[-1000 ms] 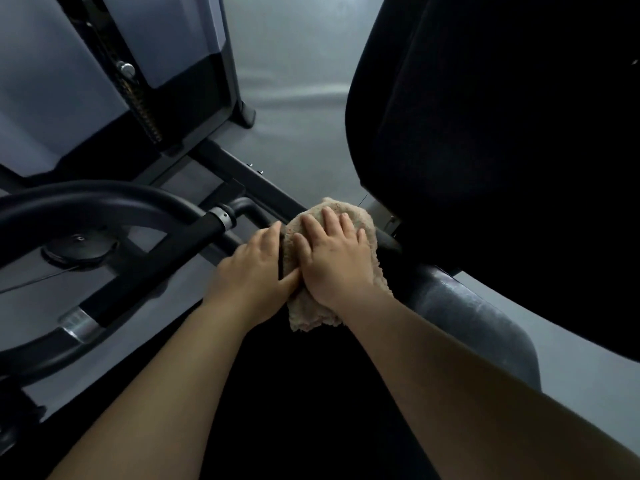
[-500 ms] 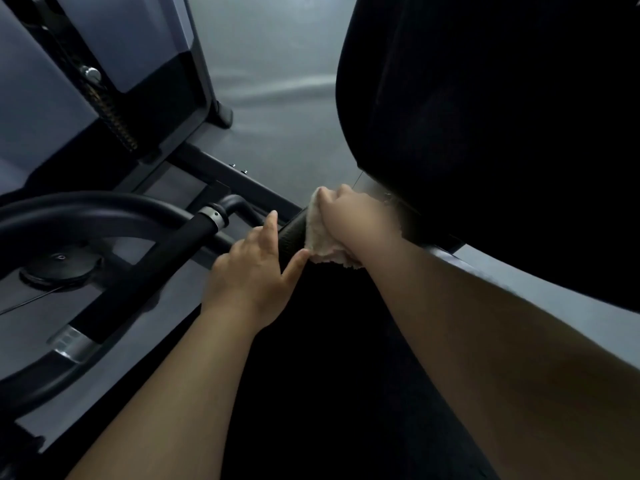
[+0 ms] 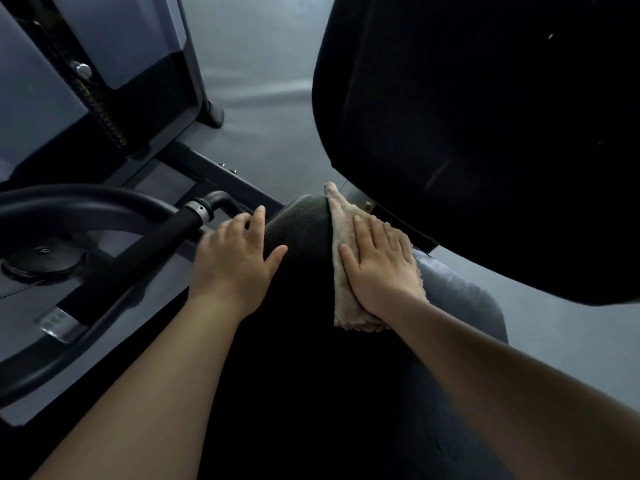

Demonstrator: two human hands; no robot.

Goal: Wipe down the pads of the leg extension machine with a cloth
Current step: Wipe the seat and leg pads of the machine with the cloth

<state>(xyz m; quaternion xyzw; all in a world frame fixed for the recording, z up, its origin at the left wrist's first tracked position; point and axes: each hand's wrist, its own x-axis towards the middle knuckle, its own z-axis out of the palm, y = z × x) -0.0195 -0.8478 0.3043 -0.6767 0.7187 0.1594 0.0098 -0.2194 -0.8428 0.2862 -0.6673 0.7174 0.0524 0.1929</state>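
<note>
A black seat pad point(image 3: 301, 237) runs from the centre down toward me. On its right side lies a beige cloth point(image 3: 343, 299), and my right hand point(image 3: 379, 268) presses flat on it with straight fingers. My left hand point(image 3: 235, 258) rests on the pad's left edge, fingers spread over the side and thumb on top. The large black back pad point(image 3: 485, 133) rises at the upper right, just beyond the cloth's far tip.
A black curved handle bar point(image 3: 104, 209) with a foam grip point(image 3: 149, 244) sits left of the seat. The weight stack housing point(image 3: 104, 81) stands at the upper left. A grey frame part point(image 3: 460, 299) shows right of the seat, over grey floor point(image 3: 263, 81).
My right hand went forward toward the back pad with the cloth bunched, then drew back along the seat pad; the cloth now lies flat under it. My left hand stayed on the left edge.
</note>
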